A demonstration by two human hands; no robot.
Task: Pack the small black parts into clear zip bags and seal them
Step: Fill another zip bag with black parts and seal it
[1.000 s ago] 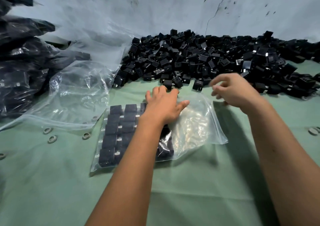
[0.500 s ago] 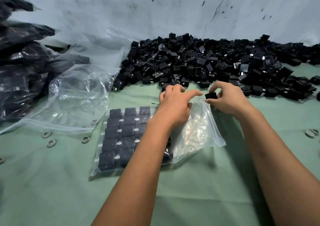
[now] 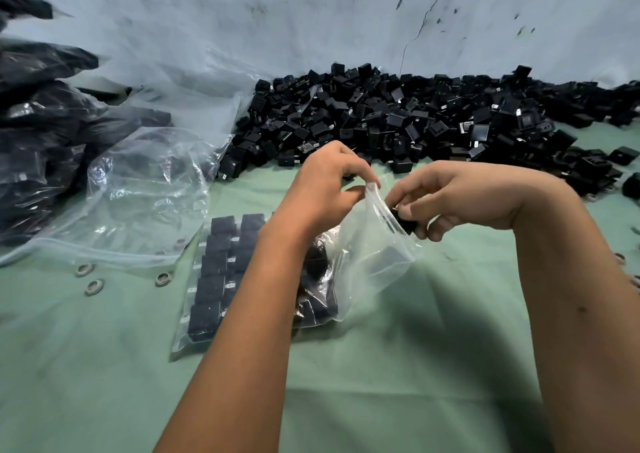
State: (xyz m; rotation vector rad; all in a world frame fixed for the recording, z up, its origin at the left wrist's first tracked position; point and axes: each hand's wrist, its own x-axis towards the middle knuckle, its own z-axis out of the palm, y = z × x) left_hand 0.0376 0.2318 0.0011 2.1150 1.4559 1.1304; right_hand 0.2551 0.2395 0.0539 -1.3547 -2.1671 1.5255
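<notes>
Cloth: green cloth (image 3: pixel 381 383) covers the work surface, nearest the camera.
Zip bag: clear zip bag (image 3: pixel 367 265) lies on the cloth, rows of black parts (image 3: pixel 214 279) packed flat in its left half, its open mouth lifted.
Left hand: left hand (image 3: pixel 325 189) pinches the bag's upper lip between thumb and fingers.
Right hand: right hand (image 3: pixel 460 199) is closed on one black part (image 3: pixel 407 225) at the bag's mouth; whether it is inside yet is unclear.
Left side: empty clear bags (image 3: pixel 138 189); beyond them, filled dark bags (image 3: pixel 38 133).
Far: loose pile of black parts (image 3: pixel 398 120) against the wall (image 3: pixel 311 19).
</notes>
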